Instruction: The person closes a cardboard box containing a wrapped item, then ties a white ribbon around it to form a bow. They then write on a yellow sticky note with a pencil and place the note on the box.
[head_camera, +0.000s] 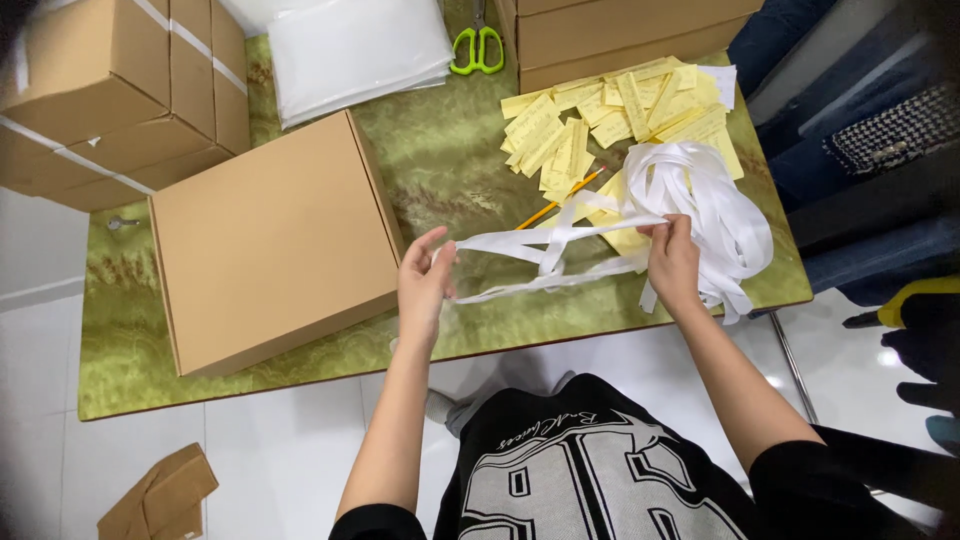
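Both bare forearms reach forward, left hand (424, 285) with fingers loosely curled, right hand (673, 262) pinching shut

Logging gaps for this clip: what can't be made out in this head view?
- Scissors: blades cut off by the top edge.
- Yellow slips: writing too small to tell.
- White strips: tangled, count unclear; ends hidden by the right hand.
- Left hand: palm faces away, so its grip on the strips is unclear.
- Flat box: closed, contents hidden.

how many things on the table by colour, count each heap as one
brown cardboard boxes: 3
white, ribbon tangle and plastic bag stack: 2
yellow, slip heap and pencil: 2
green-handled scissors: 1
total: 8
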